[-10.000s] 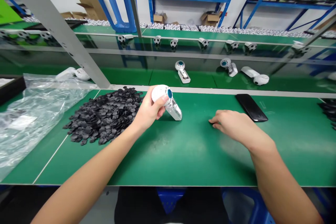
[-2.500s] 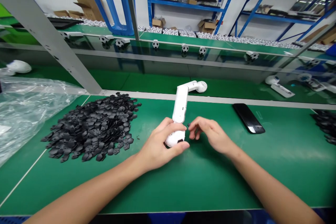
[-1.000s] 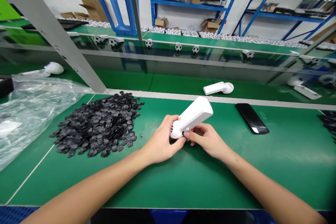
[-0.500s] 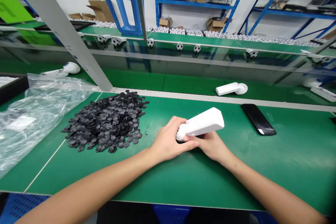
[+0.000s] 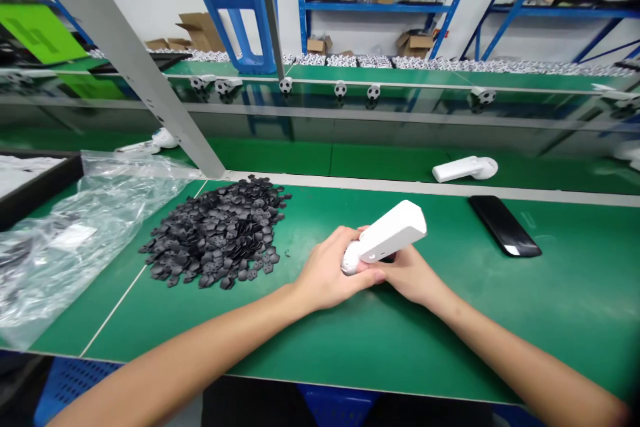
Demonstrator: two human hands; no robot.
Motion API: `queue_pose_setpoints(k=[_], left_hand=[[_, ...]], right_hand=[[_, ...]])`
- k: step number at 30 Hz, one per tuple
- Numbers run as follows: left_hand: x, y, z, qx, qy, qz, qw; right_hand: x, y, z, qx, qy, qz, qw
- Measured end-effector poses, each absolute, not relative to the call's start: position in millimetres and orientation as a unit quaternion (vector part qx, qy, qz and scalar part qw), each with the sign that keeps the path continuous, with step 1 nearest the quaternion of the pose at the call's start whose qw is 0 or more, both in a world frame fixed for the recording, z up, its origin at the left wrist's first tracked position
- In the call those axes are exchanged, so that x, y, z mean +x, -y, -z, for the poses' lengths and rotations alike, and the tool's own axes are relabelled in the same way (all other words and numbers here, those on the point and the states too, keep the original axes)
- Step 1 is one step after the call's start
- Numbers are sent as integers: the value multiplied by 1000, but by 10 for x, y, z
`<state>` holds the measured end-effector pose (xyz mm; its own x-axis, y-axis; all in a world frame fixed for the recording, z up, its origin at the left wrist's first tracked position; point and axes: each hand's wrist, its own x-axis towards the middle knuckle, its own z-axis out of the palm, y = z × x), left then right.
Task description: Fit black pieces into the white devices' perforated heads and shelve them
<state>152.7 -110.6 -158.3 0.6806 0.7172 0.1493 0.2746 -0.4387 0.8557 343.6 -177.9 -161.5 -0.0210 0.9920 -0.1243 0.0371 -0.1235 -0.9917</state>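
Both hands hold a white plastic ball-headed part (image 5: 395, 232) above the green table, its blocky handle pointing up and to the right. My left hand (image 5: 333, 270) wraps round the ball end, thumb stretched along the near side. My right hand (image 5: 413, 273) grips from underneath at the joint of ball and handle; the handle hides some of its fingers. To the left lies a heap of small black pentagon pieces (image 5: 215, 233). A similar white part (image 5: 465, 169) rests on the green belt behind the table.
A black phone-like slab (image 5: 505, 225) lies at the right. Clear plastic bag (image 5: 110, 213) and a black-edged tray (image 5: 45, 180) occupy the left. A grey slanted post (image 5: 150, 80) rises behind the heap. Small football-patterned parts (image 5: 340, 89) line the shelf beyond the belt.
The held part has turned slightly; dark spots on its ball end no longer show. The white part on the belt has shifted right relative to the black slab. My view has swung slightly left.
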Motion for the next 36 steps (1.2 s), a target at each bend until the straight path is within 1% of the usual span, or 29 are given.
queue_pose_setpoints(k=[3, 6, 9, 11, 13, 15, 18, 21, 23, 27, 30, 33, 36], left_hand=[[1529, 1109, 1561, 805, -313, -250, 436], [1535, 1070, 1543, 798, -317, -237, 455], [1543, 975, 1566, 759, -275, -220, 547], [1546, 901, 1597, 714, -240, -223, 618], [1542, 845, 1619, 677, -232, -231, 659], [1528, 824, 1620, 663, -244, -236, 667], [1521, 819, 1588, 670, -270, -222, 655], [1609, 665, 1532, 686, -324, -216, 614], [1742, 394, 1461, 698, -374, -228, 566], [2070, -378, 1218, 723, -474, -253, 433], [2247, -776, 1083, 757, -521, -238, 315], [2369, -857, 1078, 791, -536, -197, 220], [2460, -765, 1125, 823, -521, -166, 157]], right_hand=[[3449, 1764, 1615, -534, 483, -536, 442], [3471, 1728, 1615, -550, 505, -516, 420], [3521, 1669, 1634, -550, 540, -481, 417], [3574, 1636, 1654, -534, 542, -490, 426], [3631, 1618, 1671, -514, 531, -515, 433], [3680, 1613, 1680, -502, 530, -524, 438], [3726, 1606, 1677, -502, 560, -503, 427], [3754, 1593, 1650, -525, 591, -465, 399], [3775, 1590, 1617, -534, 619, -440, 371], [3810, 1608, 1549, -531, 673, -388, 337], [3823, 1628, 1526, -529, 697, -355, 329], [3833, 1648, 1522, -522, 713, -334, 328], [3838, 1671, 1522, -512, 724, -332, 322]])
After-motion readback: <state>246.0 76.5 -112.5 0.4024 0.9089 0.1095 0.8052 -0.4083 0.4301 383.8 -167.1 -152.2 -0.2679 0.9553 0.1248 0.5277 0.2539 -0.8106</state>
